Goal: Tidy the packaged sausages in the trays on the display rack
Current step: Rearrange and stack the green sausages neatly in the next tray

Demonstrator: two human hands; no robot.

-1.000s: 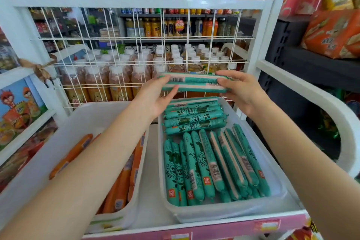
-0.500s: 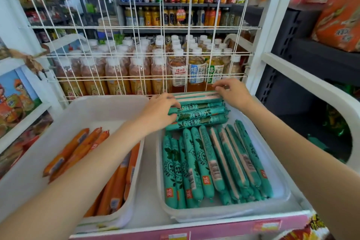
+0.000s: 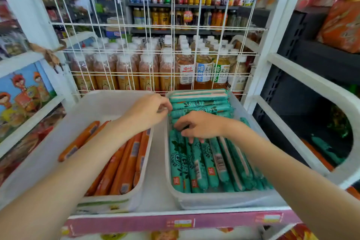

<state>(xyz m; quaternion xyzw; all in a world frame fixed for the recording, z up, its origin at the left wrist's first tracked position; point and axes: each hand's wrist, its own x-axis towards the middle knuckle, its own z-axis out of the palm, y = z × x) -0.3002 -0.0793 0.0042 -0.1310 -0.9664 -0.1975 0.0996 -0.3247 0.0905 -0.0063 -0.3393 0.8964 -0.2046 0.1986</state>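
A right clear tray (image 3: 214, 198) holds green packaged sausages (image 3: 204, 161) lying lengthwise at the front, and a crosswise green stack (image 3: 200, 101) at the back. My left hand (image 3: 148, 112) reaches over from the left, its bent fingertips pressing the left ends of the crosswise stack. My right hand (image 3: 200, 125) lies across the tray's middle, fingers curled over the far ends of the lengthwise green sausages. A left clear tray (image 3: 87, 107) holds orange packaged sausages (image 3: 124, 163), some loose and askew near its left side.
Both trays sit on the white display rack's shelf (image 3: 155, 191) with a pink price strip (image 3: 175, 222) in front. A white wire grid (image 3: 155, 48) closes the back, with bottled drinks (image 3: 148, 70) behind it. The rack's white side rail (image 3: 311, 84) curves at right.
The green sausages I carried have come down onto the crosswise stack. My right hand left the stack's right end and moved toward me onto the lengthwise sausages. My left hand stays at the left ends.
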